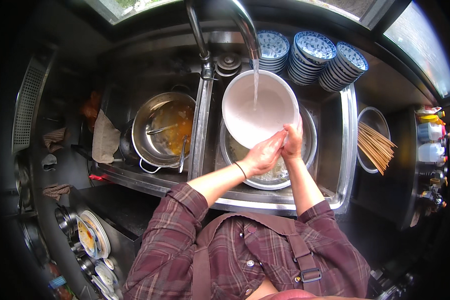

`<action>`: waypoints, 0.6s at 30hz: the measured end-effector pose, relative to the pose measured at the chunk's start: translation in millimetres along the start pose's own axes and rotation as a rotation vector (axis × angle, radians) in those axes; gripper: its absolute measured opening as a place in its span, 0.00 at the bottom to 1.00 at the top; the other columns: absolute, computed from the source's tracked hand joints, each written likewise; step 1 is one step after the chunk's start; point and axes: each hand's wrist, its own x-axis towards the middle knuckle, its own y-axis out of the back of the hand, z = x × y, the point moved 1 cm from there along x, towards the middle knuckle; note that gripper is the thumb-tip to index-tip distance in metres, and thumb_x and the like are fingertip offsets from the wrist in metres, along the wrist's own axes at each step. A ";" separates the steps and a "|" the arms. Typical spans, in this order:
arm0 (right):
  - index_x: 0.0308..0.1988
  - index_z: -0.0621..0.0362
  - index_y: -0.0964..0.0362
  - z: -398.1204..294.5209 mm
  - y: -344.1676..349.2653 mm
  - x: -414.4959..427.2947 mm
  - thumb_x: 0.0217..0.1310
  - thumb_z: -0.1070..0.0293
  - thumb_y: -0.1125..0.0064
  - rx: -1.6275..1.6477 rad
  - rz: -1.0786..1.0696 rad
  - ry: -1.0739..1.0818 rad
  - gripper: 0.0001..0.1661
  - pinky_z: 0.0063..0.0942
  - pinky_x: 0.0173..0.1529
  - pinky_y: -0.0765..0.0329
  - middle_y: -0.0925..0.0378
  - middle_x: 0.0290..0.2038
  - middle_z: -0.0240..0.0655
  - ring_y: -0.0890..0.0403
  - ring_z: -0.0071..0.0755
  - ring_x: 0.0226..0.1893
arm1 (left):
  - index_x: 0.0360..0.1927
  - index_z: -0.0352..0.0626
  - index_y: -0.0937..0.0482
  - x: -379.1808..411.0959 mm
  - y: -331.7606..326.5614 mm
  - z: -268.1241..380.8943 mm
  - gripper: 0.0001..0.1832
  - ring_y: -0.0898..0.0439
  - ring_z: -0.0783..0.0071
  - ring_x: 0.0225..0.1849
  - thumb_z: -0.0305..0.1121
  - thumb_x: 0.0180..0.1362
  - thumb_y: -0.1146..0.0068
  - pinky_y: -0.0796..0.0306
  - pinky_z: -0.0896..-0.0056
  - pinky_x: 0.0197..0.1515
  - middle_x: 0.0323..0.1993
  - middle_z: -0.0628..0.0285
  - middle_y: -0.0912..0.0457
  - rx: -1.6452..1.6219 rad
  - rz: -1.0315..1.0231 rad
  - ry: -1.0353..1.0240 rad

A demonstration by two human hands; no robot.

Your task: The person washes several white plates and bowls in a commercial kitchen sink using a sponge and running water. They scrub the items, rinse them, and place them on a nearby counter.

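A large white bowl [258,108] is tilted towards me under a running stream of water [255,84] from the chrome faucet [249,32]. At its lower right edge, my right hand [293,144] grips the rim, its fingers partly hidden behind the wall. My left hand [265,154] lies across the near rim, its fingertips meeting my right thumb; its palm is out of sight. Below both hands sits a wide metal basin [312,138] with cloudy, foamy water, in the right compartment of the steel sink [200,123].
The left compartment has a steel pot [142,138] with orange liquid and utensils, beside a grey cloth [105,140]. Blue-patterned bowls [312,56] stand stacked behind. Chopsticks [375,148] rest in a metal bowl [375,112] at right. Dirty plates [97,232] are at lower left.
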 end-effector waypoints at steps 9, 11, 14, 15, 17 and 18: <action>0.53 0.63 0.40 -5.1 17.9 -7.0 0.43 0.69 0.46 0.054 -0.007 -0.470 0.33 0.32 0.52 0.32 0.31 0.46 0.41 0.30 0.36 0.47 | 0.61 0.57 0.39 33.1 106.0 -40.8 0.32 0.54 0.67 0.69 0.45 0.52 0.46 0.58 0.51 0.67 0.66 0.59 0.46 1.300 -0.027 -0.011; 0.49 0.62 0.36 -0.3 24.4 -14.5 0.45 0.68 0.48 0.181 0.066 -0.706 0.27 0.29 0.47 0.28 0.29 0.40 0.40 0.27 0.34 0.43 | 0.60 0.54 0.39 52.5 106.0 -33.8 0.34 0.39 0.61 0.63 0.41 0.48 0.41 0.41 0.53 0.60 0.65 0.53 0.45 1.310 0.205 0.042; 0.51 0.63 0.38 -8.9 19.6 -21.7 0.44 0.68 0.47 0.005 -0.018 -0.499 0.30 0.29 0.50 0.30 0.29 0.44 0.41 0.28 0.35 0.46 | 0.52 0.43 0.30 52.5 121.6 -63.0 0.32 0.20 0.53 0.38 0.47 0.45 0.37 0.27 0.63 0.40 0.41 0.49 0.22 0.537 0.239 0.529; 0.52 0.63 0.38 -14.2 17.6 -21.2 0.43 0.69 0.47 -0.083 -0.057 -0.393 0.32 0.29 0.51 0.31 0.30 0.45 0.42 0.29 0.35 0.47 | 0.40 0.39 0.23 49.2 124.6 -74.1 0.23 0.20 0.57 0.38 0.47 0.46 0.39 0.28 0.64 0.39 0.31 0.50 0.19 0.418 0.204 0.576; 0.61 0.64 0.46 -26.0 15.4 -23.3 0.41 0.72 0.45 -0.140 -0.108 -0.168 0.43 0.30 0.60 0.39 0.36 0.56 0.42 0.35 0.38 0.57 | 0.31 0.36 0.20 15.0 102.0 -100.3 0.13 0.19 0.70 0.31 0.38 0.51 0.43 0.27 0.69 0.34 0.28 0.57 0.18 -0.263 0.365 0.580; 0.60 0.64 0.46 -27.7 23.7 -23.1 0.41 0.71 0.45 -0.062 -0.093 -0.144 0.43 0.31 0.60 0.37 0.35 0.55 0.42 0.34 0.39 0.56 | 0.34 0.35 0.21 -3.0 88.5 -93.8 0.11 0.20 0.71 0.33 0.33 0.52 0.46 0.26 0.70 0.32 0.29 0.59 0.19 -0.342 0.337 0.613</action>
